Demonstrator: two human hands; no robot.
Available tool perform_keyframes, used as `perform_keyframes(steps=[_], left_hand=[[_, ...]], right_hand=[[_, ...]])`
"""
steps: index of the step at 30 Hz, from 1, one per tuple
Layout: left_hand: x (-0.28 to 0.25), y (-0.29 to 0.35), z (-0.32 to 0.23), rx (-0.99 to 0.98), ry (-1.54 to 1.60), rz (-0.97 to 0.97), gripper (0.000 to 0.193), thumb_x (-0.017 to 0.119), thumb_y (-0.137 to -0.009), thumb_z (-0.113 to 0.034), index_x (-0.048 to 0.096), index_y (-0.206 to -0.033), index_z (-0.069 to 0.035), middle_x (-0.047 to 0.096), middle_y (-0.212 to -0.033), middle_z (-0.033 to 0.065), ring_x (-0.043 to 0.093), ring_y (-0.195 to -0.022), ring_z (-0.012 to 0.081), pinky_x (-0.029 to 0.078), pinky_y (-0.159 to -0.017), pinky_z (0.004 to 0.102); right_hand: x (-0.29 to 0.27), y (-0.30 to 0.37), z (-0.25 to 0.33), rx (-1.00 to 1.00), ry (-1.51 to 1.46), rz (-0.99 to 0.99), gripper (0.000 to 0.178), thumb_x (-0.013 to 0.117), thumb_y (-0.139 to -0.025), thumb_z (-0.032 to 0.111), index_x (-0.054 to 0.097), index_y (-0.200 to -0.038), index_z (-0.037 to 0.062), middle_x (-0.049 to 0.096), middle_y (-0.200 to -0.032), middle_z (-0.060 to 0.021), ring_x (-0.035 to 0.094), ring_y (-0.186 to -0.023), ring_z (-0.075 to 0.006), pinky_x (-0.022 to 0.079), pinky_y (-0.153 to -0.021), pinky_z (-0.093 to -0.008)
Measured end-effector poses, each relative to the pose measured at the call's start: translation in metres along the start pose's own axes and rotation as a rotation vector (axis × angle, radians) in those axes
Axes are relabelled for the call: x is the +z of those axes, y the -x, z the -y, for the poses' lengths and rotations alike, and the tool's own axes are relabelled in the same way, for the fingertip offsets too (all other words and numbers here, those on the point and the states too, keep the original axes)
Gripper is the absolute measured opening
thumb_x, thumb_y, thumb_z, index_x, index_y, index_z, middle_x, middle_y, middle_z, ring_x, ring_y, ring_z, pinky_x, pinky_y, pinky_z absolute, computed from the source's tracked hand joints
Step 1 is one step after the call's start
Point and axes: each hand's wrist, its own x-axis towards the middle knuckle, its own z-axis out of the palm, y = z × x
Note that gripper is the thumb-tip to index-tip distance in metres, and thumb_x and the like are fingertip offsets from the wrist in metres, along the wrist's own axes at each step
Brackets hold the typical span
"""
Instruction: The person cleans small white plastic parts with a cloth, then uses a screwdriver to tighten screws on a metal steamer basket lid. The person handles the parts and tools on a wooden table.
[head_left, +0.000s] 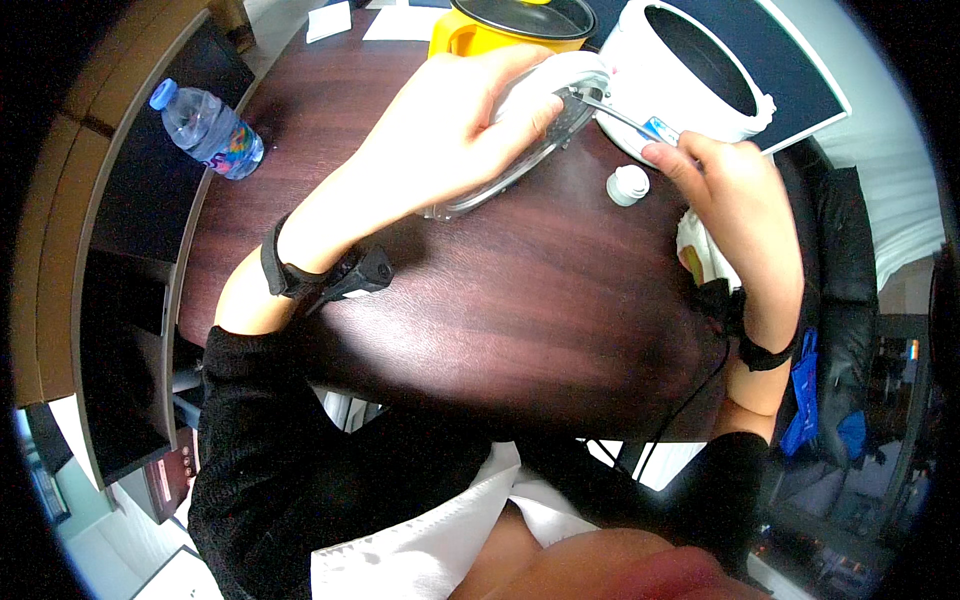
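Note:
My left hand [450,125] grips a round white lid [580,72] with a grey, clear-edged underside, tilted up on its side above the table. My right hand [725,185] pinches a slim grey tool [625,118] with a blue and white patch near my fingers; its exact kind I cannot make out. The tool's far end meets the underside of the lid near its upper rim. A small white cap-like piece [628,185] sits on the table between the lid and my right hand. Behind it stands a white round pot-like appliance [650,60] with a dark inside.
A yellow pot [480,40] with a black inside stands at the far side of the dark wooden table [500,300]. At the left is a water bottle [212,130] with a blue cap. A white cloth-like item [697,245] lies by my right wrist, near a black cable [690,400].

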Motion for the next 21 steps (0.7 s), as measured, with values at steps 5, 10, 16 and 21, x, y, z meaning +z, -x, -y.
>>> perform_keyframes(steps=[5,10,16,21], left_hand=[[0.002,-0.004,-0.001,0.024,0.028,0.004,0.037,0.055,-0.093,-0.029,0.058,-0.12,-0.003,0.068,-0.082,0.0088,0.065,-0.08,0.0179,0.049,-0.074,0.0312],[0.0,-0.001,0.003,-0.012,0.006,-0.015,0.037,0.054,-0.094,-0.029,0.058,-0.119,-0.002,0.067,-0.082,0.0081,0.064,-0.08,0.0175,0.048,-0.076,0.0304],[0.001,-0.002,0.004,-0.039,0.018,-0.019,0.037,0.055,-0.094,-0.028,0.058,-0.118,0.0,0.067,-0.082,0.0083,0.064,-0.081,0.0173,0.048,-0.077,0.0301],[0.0,-0.004,0.003,-0.05,0.03,-0.003,0.037,0.055,-0.094,-0.027,0.057,-0.118,0.001,0.067,-0.081,0.0079,0.064,-0.081,0.0164,0.048,-0.078,0.03]], right_hand=[[-0.019,0.001,0.009,-0.089,0.32,-0.14,0.043,0.063,-0.083,0.044,0.061,-0.068,0.0035,0.056,-0.057,-0.0166,0.061,-0.057,-0.0332,0.048,-0.053,-0.0411],[-0.017,0.012,0.007,0.038,-0.023,0.027,0.04,0.061,-0.087,0.041,0.064,-0.071,0.0042,0.055,-0.056,-0.0171,0.061,-0.056,-0.0305,0.046,-0.053,-0.0387],[0.012,0.022,0.007,0.406,-1.26,0.504,0.059,0.037,-0.096,0.056,0.054,-0.073,0.0043,0.045,-0.05,-0.0002,0.042,-0.039,-0.0107,0.035,-0.041,-0.0256],[0.044,0.028,0.021,0.463,-1.802,0.735,0.06,0.032,-0.096,0.06,0.048,-0.078,0.0052,0.036,-0.049,0.0024,0.037,-0.037,-0.0091,0.035,-0.037,-0.0239]])
